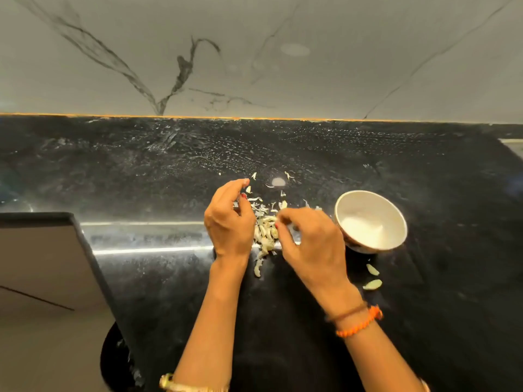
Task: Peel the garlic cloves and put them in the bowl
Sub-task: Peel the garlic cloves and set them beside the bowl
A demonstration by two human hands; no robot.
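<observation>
The white bowl looks empty, so by my reading no peeled clove has gone in yet; most of the job seems left. A heap of garlic cloves and papery skins lies on the black countertop between the two hands, just left of the bowl; two loose pieces lie apart, near the bowl's front. The left hand hovers beside the heap with fingers curled, and whether it pinches anything I cannot tell; the right hand has thumb and fingertips drawn together at the heap's edge, apparently nipping a bit of skin, though the blur hides it. The counter is dark, speckled and glossy; behind it rises a pale marble-veined wall; a tan panel sits lower left.
</observation>
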